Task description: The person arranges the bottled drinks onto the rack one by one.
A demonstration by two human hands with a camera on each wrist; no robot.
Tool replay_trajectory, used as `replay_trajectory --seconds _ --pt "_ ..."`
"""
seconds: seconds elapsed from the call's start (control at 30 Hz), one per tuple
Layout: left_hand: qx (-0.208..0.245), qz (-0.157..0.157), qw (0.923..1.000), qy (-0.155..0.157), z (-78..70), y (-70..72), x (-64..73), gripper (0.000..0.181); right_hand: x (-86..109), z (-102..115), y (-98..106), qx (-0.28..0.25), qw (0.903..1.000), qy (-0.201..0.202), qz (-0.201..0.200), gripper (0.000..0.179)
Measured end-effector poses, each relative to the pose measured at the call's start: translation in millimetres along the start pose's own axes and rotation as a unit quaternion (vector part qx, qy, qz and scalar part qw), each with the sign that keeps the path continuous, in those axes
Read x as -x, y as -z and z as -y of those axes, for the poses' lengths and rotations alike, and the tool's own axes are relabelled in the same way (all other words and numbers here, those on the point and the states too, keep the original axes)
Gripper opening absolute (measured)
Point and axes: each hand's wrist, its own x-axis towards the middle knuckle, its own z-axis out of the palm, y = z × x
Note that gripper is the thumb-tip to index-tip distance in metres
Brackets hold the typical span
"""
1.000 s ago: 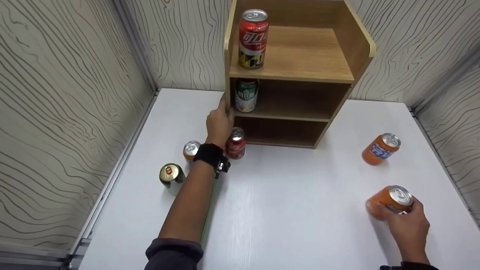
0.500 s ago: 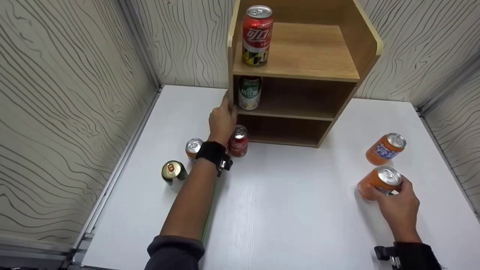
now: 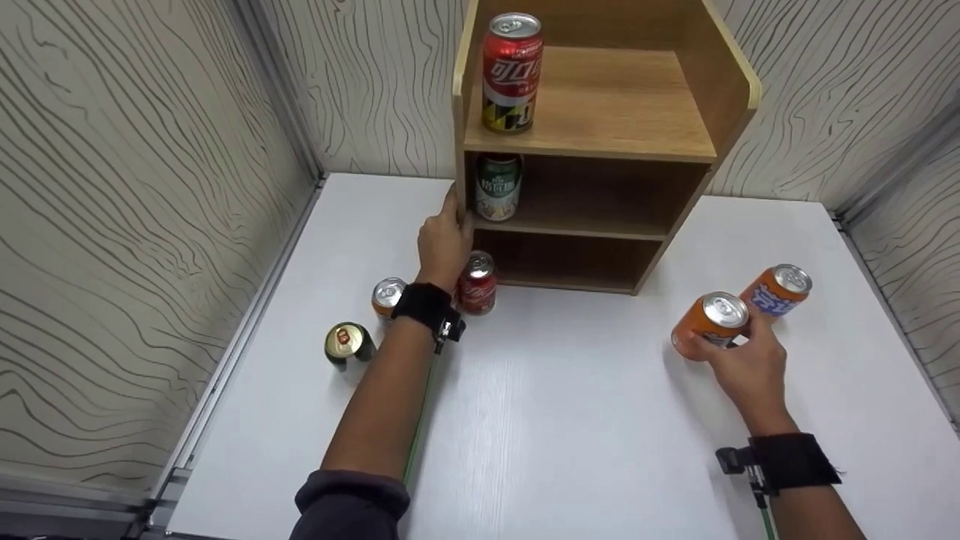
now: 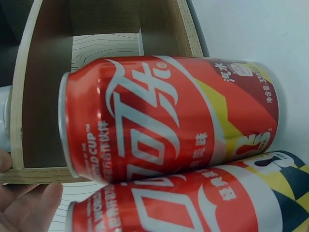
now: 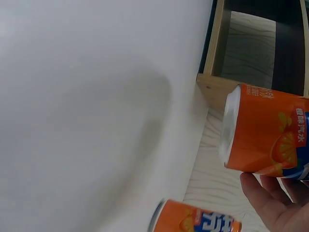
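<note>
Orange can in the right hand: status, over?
Right hand holding orange can, clear of table. Left hand gripping shelf by its side. Red can before bottom level, possibly in the way.

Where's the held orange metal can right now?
In the head view, the orange metal can is at right, gripped by the right hand above the white table, right of the wooden shelf and just left of another orange can.
</note>
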Motion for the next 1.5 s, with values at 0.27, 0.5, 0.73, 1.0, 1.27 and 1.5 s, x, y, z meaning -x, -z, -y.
replay_trajectory --seconds 0.27,0.5,0.73,1.0,1.27,1.5 --pt "-0.014 0.011 0.9998 0.011 5.8 1.8 3.5 0.049 -6.6 15.9 -26.8 -0.014 0.9994 0.016 0.026 0.09" --pt "-0.012 0.001 0.9999 -0.01 6.1 2.4 1.4 0.048 -15.1 31.2 -50.0 -0.011 0.9988 0.028 0.038 0.091" --pt "-0.006 0.007 1.0 -0.003 5.4 2.5 -0.6 0.05 -22.5 48.1 -75.6 -0.02 0.9964 0.041 0.071 0.091" --pt "-0.005 0.011 0.9999 0.006 2.2 0.8 0.3 0.051 -33.4 67.7 -99.0 -0.02 0.993 0.057 0.101 0.093" --pt "-0.002 -0.006 0.9999 -0.01 1.2 -1.5 0.3 0.049 -41.5 85.0 -118.2 -0.026 0.9915 0.06 0.113 0.097" --pt "-0.009 -0.014 0.9997 -0.016 -0.4 -2.7 -0.1 0.047 -45.8 100.0 -137.3 -0.022 0.989 0.081 0.122 0.096"
